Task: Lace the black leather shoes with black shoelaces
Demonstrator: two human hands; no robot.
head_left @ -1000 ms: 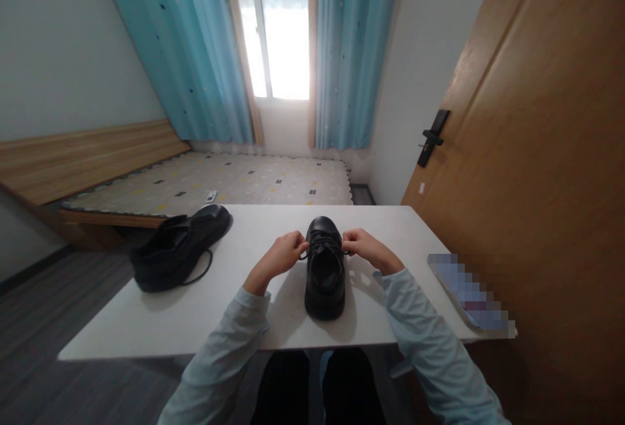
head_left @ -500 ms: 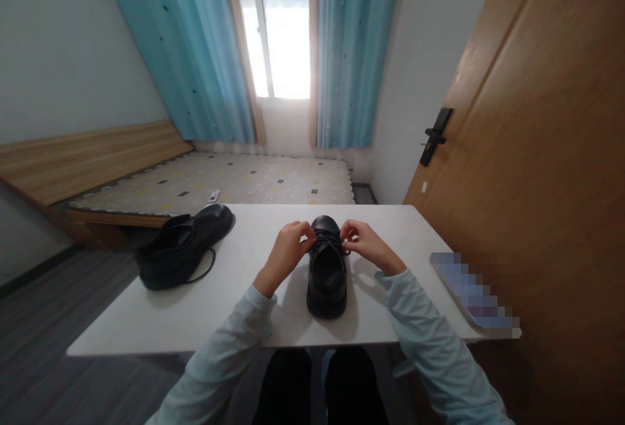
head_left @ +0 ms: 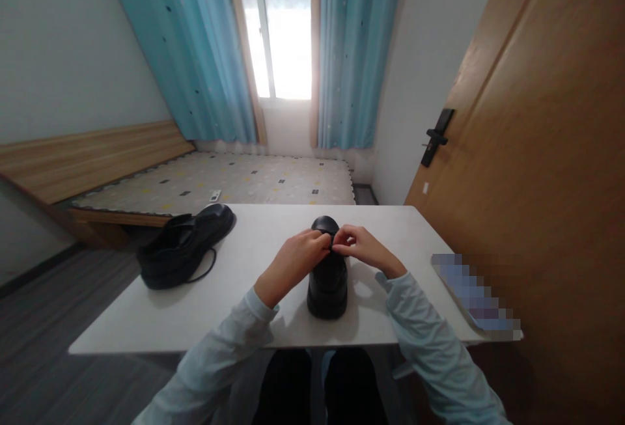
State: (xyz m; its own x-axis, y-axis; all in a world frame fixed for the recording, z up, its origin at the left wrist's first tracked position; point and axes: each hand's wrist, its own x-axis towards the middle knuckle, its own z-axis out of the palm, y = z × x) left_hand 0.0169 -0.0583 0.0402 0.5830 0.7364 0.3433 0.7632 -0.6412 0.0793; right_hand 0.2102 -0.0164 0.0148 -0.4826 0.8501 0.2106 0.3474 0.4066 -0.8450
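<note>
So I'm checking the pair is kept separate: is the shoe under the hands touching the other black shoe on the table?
Apart. The head view shows bare white table between the shoe under the hands and the other shoe lying at the left.

Window (head_left: 286,34) blown out; room dim; edges warped.

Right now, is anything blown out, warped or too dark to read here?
Head view: the window is blown out white; wide-angle bending tilts the door; both hands hide the black shoe's laces, lost in dark.
</note>
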